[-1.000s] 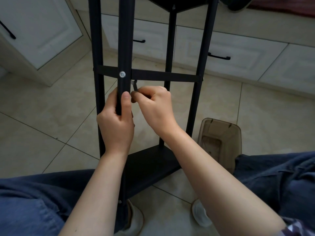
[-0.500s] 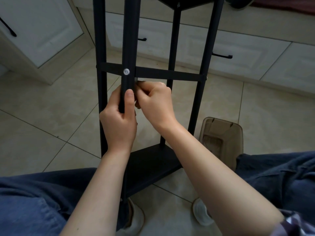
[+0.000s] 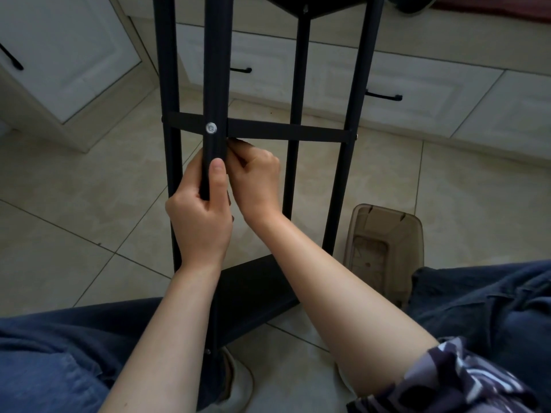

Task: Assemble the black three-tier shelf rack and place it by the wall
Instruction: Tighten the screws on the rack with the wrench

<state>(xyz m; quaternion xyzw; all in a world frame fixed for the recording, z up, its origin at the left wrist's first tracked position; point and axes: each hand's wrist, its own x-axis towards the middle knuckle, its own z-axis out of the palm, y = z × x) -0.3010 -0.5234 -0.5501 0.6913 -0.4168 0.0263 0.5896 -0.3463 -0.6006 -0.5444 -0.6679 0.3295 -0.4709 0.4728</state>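
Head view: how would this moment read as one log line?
left hand: grips front post | right hand: fingers curled beside post, under crossbar; contents hidden | rack: upright

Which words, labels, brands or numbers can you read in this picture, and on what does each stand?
None can be read.
The screw head on the rack post: a blurred recess, no letters.
Marks inside the plastic bin: too blurred to tell.
The sleeve: a pattern, no words.
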